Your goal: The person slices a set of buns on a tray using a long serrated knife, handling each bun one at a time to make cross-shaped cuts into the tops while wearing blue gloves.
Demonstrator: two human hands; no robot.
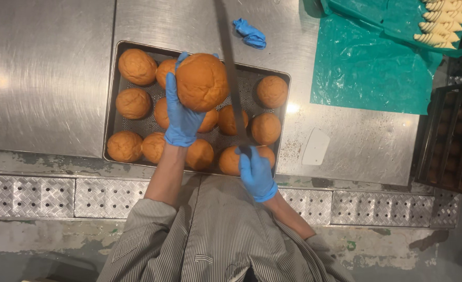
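Observation:
My left hand, in a blue glove, holds a round brown bun up above a dark perforated baking tray. Several more brown buns lie in rows on that tray. My right hand, also in a blue glove, grips the handle of a long bread knife. The blade points away from me and runs along the right side of the held bun, close to it.
The tray rests on a steel worktable. A crumpled blue glove lies behind the tray. A white scraper sits to the right. Green plastic sheet with pale pastries lies at back right. A dark rack stands at the right edge.

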